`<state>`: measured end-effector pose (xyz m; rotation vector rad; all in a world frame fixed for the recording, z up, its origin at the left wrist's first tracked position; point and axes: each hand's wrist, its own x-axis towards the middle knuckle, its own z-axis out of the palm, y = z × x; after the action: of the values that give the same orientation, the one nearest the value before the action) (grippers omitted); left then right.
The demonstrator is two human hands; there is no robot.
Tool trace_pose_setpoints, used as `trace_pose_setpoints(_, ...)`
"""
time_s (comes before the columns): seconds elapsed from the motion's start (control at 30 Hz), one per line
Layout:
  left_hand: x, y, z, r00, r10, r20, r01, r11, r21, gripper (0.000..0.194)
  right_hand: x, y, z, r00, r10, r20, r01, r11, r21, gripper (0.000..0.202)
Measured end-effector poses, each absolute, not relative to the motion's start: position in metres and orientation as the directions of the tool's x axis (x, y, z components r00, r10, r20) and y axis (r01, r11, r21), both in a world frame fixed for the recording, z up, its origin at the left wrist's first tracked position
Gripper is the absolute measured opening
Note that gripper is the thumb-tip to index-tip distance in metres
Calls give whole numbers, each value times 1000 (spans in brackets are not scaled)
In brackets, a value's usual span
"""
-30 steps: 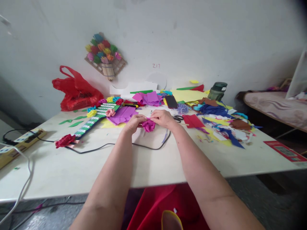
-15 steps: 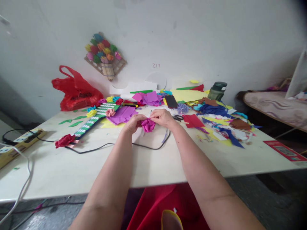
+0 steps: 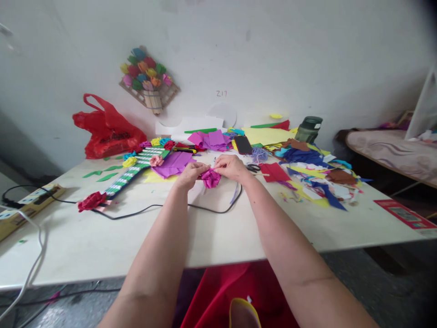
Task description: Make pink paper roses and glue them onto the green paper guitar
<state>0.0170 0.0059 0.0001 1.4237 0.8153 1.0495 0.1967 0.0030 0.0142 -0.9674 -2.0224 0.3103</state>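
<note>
A magenta paper flower (image 3: 210,179) is held above the middle of the table, between my two hands. My left hand (image 3: 191,175) is closed on its left side. On the upper right, the fingers of my right hand (image 3: 229,167) pinch the flower's edge. Purple paper sheets (image 3: 175,164) lie just left of my left hand. Black-handled scissors (image 3: 253,168) and a red paper piece (image 3: 274,172) lie to the right of my right hand. A black cable (image 3: 136,212) runs across the table below the flower.
A green-and-white striped craft piece (image 3: 131,175) with paper flowers lies at left, near a red plastic bag (image 3: 109,132). Paper scraps (image 3: 307,159), a phone (image 3: 243,145) and a dark bottle (image 3: 308,130) occupy the right and back. A power strip (image 3: 30,205) sits at the left edge.
My left hand's fingers have shifted slightly on the magenta paper flower, and the flower has turned a little. Both hands keep their hold at nearly the same spot.
</note>
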Motion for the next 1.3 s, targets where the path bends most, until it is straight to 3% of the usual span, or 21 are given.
trace_pose_setpoints(0.77, 15, 7, 0, 358, 923, 141, -19, -144, 989, 32, 215, 1, 23, -500, 746, 440, 542, 666, -513, 19)
trace_pose_setpoints(1.3, 17, 8, -3, 310, 941, 138, -56, -127, 990, 29, 213, 3, 19, -527, 681, 509, 499, 732, -463, 17)
